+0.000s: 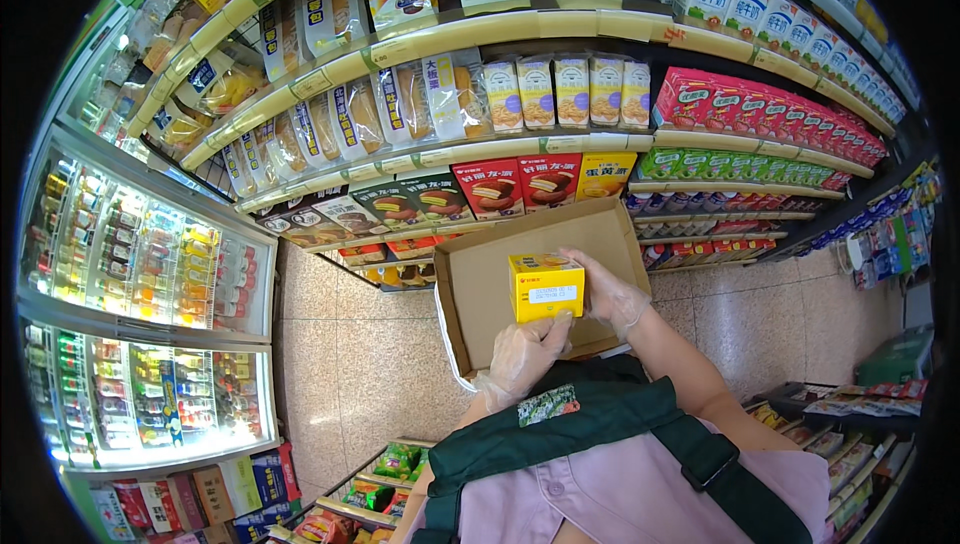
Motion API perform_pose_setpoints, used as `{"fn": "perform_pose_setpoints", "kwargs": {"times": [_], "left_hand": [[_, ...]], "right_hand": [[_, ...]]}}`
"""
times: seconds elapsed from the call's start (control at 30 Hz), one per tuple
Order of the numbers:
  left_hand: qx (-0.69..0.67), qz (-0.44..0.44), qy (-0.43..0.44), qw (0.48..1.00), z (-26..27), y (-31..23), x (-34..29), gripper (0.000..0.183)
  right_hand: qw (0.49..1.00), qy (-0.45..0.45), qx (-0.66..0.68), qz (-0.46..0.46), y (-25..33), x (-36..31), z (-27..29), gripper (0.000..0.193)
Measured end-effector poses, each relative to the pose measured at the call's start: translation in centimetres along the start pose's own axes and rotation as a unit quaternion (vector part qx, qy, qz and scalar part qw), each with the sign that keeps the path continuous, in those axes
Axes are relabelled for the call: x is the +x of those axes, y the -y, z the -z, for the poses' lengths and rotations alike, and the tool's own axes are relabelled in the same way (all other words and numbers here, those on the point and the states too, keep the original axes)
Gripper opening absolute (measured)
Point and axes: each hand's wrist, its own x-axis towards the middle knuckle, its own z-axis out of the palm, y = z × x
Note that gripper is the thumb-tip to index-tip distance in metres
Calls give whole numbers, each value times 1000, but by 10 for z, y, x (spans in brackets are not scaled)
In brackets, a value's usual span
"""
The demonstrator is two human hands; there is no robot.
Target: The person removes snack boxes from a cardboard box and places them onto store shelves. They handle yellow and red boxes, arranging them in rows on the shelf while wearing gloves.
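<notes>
A small yellow box (pixel 545 286) is in my hands, tilted so that a side with a white printed label faces me. My right hand (pixel 608 296), in a clear plastic glove, grips it along the right side. At its lower edge is my left hand (pixel 522 354), gloved too, with curled fingers pressed against the box. Some of the fingertips are hidden behind or under it. Beneath both hands is a shallow open cardboard carton (pixel 478 294), its brown inside showing.
Ahead stand curved shelves with packaged bread (pixel 400 104), boxed pies (pixel 490 189), a similar yellow box (pixel 605 176) and drink cartons (pixel 760 109). Lit drink coolers (pixel 150 274) line the left. Low racks of snacks (pixel 380 489) stand near me. The floor (pixel 350 354) is speckled tile.
</notes>
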Motion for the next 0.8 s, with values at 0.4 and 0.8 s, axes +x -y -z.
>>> {"fn": "perform_pose_setpoints", "kwargs": {"times": [0.4,0.8], "left_hand": [[-26,-22,-19,999,8,4,-2,38],[-46,-51,-25,997,18,7,-2,37]], "right_hand": [[1000,5,-1,3,6,-1,-14,51],[998,31,5,46,15,-9,-19,53]]}}
